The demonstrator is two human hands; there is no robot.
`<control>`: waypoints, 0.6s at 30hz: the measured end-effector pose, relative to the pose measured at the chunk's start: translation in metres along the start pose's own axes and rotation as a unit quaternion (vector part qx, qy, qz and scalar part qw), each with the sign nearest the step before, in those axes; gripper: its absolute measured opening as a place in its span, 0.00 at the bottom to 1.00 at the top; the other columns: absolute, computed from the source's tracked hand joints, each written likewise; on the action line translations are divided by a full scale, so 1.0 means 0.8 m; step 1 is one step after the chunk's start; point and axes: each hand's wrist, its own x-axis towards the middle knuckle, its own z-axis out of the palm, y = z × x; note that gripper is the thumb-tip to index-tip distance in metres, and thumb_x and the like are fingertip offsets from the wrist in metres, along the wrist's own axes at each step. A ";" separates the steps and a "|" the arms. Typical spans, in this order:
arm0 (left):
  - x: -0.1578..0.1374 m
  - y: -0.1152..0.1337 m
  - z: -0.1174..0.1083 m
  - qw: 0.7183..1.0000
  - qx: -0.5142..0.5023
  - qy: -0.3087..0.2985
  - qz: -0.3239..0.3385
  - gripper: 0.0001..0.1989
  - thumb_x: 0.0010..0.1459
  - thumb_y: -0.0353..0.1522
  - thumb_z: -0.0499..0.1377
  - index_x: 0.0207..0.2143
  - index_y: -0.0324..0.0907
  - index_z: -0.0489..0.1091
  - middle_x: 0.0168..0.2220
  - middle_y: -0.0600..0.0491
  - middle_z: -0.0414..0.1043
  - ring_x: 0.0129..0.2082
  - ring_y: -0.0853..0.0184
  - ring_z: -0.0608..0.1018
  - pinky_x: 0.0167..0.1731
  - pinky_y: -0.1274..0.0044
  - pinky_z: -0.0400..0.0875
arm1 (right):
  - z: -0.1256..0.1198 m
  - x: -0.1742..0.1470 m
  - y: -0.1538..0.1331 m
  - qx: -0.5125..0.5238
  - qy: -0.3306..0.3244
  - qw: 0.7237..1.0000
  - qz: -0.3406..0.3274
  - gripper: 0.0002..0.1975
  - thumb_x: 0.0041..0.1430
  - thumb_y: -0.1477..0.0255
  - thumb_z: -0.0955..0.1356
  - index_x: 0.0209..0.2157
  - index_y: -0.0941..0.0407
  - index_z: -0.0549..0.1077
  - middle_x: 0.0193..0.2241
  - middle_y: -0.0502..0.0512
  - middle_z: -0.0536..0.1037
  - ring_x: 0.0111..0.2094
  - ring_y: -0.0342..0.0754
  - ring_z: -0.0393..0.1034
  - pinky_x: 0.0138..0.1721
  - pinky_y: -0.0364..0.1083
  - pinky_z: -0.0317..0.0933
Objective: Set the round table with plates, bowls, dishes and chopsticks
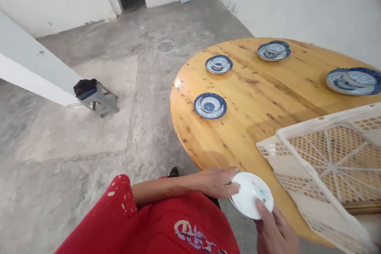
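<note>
A small white dish [248,190] with a few dark greenish marks is between my two hands, just over the near edge of the table. Below its left side shows the rim of another dish, so they look stacked. My left hand [218,182] grips the stack at the left edge, thumb on top. My right hand [275,226] pinches the right edge, its thumb on the upper face and its fingers underneath. Closest on the tabletop is a blue-and-white plate [196,105] with a bowl [210,105] standing on it.
On the round wooden table [238,123] are more blue-and-white plates with bowls, such as a far-left plate [209,67]. A white plastic crate [311,166] stands at the right. On the concrete floor, a grey stool [104,101] bears a dark item beside a pillar [38,55].
</note>
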 end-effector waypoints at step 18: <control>-0.061 -0.182 -0.085 0.954 -0.257 0.153 -0.025 0.29 0.66 0.38 0.49 0.67 0.43 0.55 0.57 0.45 0.71 0.41 0.64 0.80 0.43 0.71 0.77 | 0.226 0.019 -0.045 -0.024 -0.177 0.976 -0.127 0.30 0.52 0.47 0.68 0.43 0.58 0.78 0.38 0.60 0.81 0.38 0.56 0.76 0.36 0.48 0.71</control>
